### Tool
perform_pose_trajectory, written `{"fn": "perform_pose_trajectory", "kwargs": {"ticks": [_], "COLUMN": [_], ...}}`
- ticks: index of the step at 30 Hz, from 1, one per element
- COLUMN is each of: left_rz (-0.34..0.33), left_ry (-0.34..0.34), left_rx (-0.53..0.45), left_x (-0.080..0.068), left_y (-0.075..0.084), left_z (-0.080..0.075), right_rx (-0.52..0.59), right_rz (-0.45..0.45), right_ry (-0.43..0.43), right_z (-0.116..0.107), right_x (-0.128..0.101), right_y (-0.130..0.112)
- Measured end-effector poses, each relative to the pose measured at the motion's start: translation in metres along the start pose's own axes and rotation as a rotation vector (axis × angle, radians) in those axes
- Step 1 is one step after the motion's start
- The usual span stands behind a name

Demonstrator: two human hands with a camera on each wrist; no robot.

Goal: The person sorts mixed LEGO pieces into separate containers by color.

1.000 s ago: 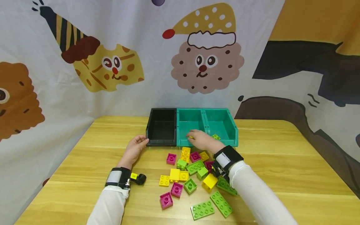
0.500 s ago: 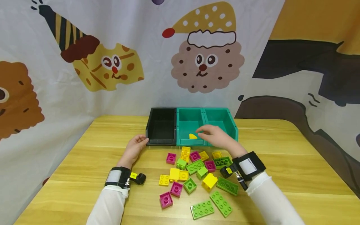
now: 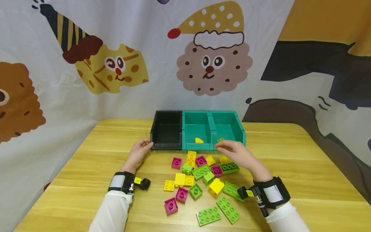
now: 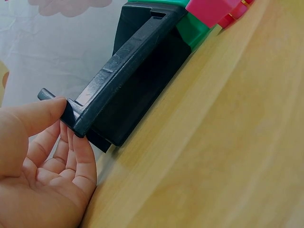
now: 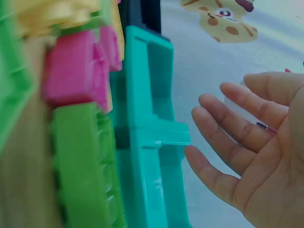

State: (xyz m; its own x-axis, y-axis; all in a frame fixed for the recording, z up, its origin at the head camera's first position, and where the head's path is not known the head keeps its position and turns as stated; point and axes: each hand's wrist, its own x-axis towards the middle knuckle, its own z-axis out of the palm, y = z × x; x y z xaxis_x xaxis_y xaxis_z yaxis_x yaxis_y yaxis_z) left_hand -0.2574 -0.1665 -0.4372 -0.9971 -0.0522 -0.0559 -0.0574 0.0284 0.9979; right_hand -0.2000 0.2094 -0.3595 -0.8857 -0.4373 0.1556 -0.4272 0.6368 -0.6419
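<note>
Nearest the person, two long green plates (image 3: pixel 208 216) lie flat on the wooden table (image 3: pixel 304 167), side by side at the front edge of a scatter of toy bricks. Just beyond them sit a pink brick (image 3: pixel 171 206), a yellow brick (image 3: pixel 215 187) and a green square brick (image 3: pixel 195 191), with more pink, yellow and green pieces spread behind them toward the bins.

The right hand (image 3: pixel 239 155) hovers over the far right part of the scatter, above a dark green brick (image 3: pixel 229 167) and a small yellow brick (image 3: pixel 223 159). Its fingers are relaxed and slightly spread, holding nothing; the right wrist view shows the palm bare and the fingers (image 5: pixel 223 111) apart, close to the front wall of the teal bins.

The left hand (image 3: pixel 139 153) rests on the table to the left of the bricks. Its thumb lies against the near left corner of the black bin (image 3: pixel 166 130), and the left wrist view shows the other fingers (image 4: pixel 83 156) loosely extended under that corner, not clamped round it.

Farther back, three bins stand in a row, touching: the black one, then a middle teal bin (image 3: pixel 197 120) with a yellow piece (image 3: pixel 198 140) lying inside it near the front, then a right teal bin (image 3: pixel 232 122) with a small green piece (image 3: pixel 220 140) in it. Behind them hangs a cartoon-printed backdrop (image 3: pixel 116 64).
</note>
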Motion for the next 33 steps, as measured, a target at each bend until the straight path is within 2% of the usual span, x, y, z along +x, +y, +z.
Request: {"fn": "perform_pose_trajectory", "kwargs": {"ticks": [7,11,14,20,26,33], "left_rz": [-0.017,-0.004,0.005,0.008,-0.006,-0.003], "left_ry": [-0.01,0.0,0.007,0.005,0.004,-0.005], "left_rx": [0.007,0.011,0.006,-0.015,-0.009,-0.014], "left_x": [0.002,0.001,0.001,0.0,-0.001,-0.001], "left_y": [-0.001,-0.003,-0.004,-0.002,0.0,-0.001], "left_z": [0.001,0.001,0.0,0.0,0.0,0.0], "right_rx": [0.036,0.034,-0.033,-0.211,-0.244,-0.283], "right_rz": [0.031,0.054,0.029,-0.04,-0.004,-0.006], "right_ry": [0.064,0.093,0.095,0.04,-0.04,-0.119], "right_z": [-0.002,-0.009,-0.012,-0.01,-0.003,0.002], "right_x": [-0.019,-0.028,-0.03,-0.027,-0.028,-0.028], "right_y": [0.017,0.027,0.031,0.033,0.033,0.035]}}
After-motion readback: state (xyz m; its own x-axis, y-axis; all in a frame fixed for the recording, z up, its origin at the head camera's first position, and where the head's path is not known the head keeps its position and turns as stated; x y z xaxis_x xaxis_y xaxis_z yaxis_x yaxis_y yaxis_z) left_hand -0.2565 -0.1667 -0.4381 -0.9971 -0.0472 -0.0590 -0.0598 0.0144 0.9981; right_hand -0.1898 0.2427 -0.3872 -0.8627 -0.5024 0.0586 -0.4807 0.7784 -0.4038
